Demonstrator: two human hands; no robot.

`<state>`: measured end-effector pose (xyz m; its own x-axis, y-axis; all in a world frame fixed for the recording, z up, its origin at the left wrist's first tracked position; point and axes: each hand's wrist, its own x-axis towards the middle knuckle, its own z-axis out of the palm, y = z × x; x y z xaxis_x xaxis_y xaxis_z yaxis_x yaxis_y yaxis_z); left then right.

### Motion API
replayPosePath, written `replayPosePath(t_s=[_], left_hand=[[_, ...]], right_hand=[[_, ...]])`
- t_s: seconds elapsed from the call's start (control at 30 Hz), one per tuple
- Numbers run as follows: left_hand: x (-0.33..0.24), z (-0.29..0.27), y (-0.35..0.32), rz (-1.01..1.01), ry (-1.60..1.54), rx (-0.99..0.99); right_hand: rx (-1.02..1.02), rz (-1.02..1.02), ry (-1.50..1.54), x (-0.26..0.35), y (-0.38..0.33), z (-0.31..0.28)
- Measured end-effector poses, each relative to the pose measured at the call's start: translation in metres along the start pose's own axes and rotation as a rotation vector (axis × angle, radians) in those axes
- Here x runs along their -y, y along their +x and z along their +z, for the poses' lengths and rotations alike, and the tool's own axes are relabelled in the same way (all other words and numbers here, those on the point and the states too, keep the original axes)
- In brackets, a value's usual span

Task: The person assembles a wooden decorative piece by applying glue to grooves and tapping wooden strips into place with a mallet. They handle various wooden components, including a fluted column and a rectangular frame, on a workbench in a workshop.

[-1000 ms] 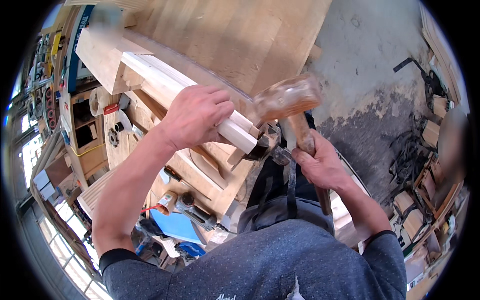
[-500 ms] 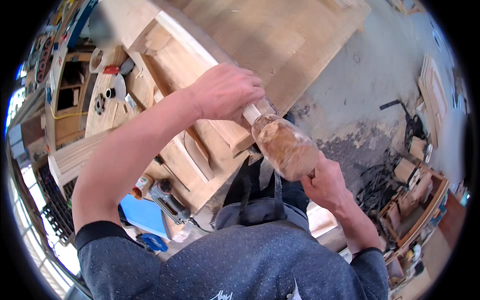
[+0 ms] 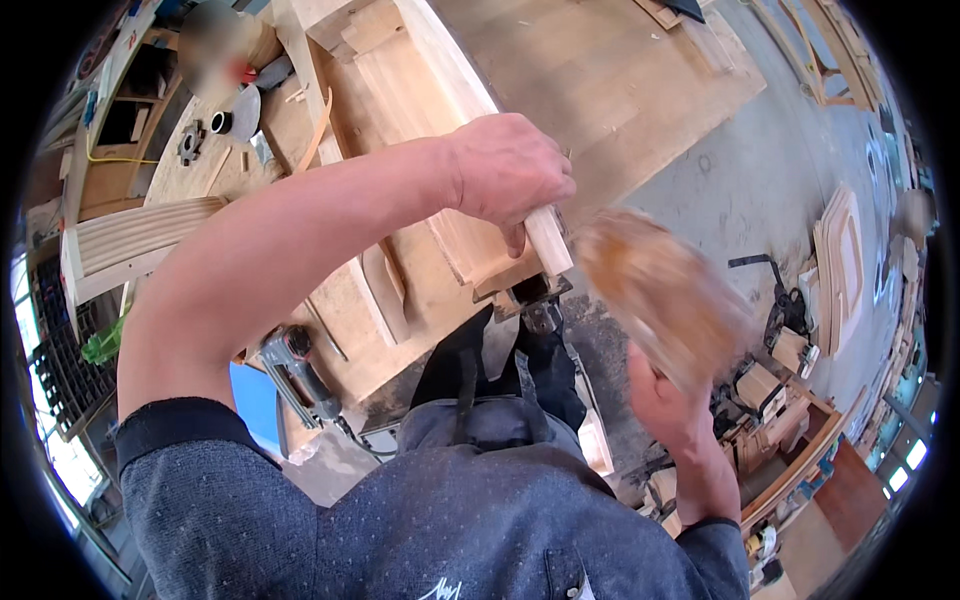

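My left hand [image 3: 508,170] is closed around the near end of a pale wooden rail [image 3: 548,242], the thumb pointing down its inner side. This rail runs along the right side of a long, box-like wooden frame [image 3: 380,85] lying on the bench. Just beyond the rail's end, a large wooden mallet [image 3: 660,285], smeared by motion, is clear of the wood. My right hand [image 3: 668,398] is wrapped round the mallet's handle, which is mostly hidden. Below the rail's end sits a dark metal clamp or bracket [image 3: 538,300].
A plywood bench top [image 3: 370,375] lies under the frame, and a wide board [image 3: 640,100] extends beyond it. At its near left edge is a corded power tool [image 3: 300,370]. A slatted panel [image 3: 140,240] stands left; a crate of offcuts [image 3: 800,450] stands right.
The mallet has swung right and away from the rail's end, my right hand moving with it. My left hand keeps its hold on the rail. The whole view has shifted slightly.
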<state>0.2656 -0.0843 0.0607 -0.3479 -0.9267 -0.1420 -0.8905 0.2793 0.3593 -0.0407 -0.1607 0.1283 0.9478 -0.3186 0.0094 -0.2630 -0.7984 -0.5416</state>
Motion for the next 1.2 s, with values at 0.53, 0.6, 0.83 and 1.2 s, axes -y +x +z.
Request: replayPosePath(t_s=[0.53,0.6,0.83,1.2], left_hand=[[-0.005,0.014,0.001,-0.018,0.160,-0.105],[-0.015,-0.012,-0.004,-0.072,0.168,0.044],[-0.082,0.052,-0.017,-1.111,-0.509,-0.759],[-0.090,0.043,0.016,-1.433,-0.729,-0.751]], right_hand=[[0.376,0.423,0.140,-0.013,0.012,0.000],[0.340,0.458,0.180,-0.016,0.022,-0.016],[0.189,0.243,0.300,-0.034,0.116,-0.034],[0.059,-0.309,0.274,0.015,0.326,0.013]])
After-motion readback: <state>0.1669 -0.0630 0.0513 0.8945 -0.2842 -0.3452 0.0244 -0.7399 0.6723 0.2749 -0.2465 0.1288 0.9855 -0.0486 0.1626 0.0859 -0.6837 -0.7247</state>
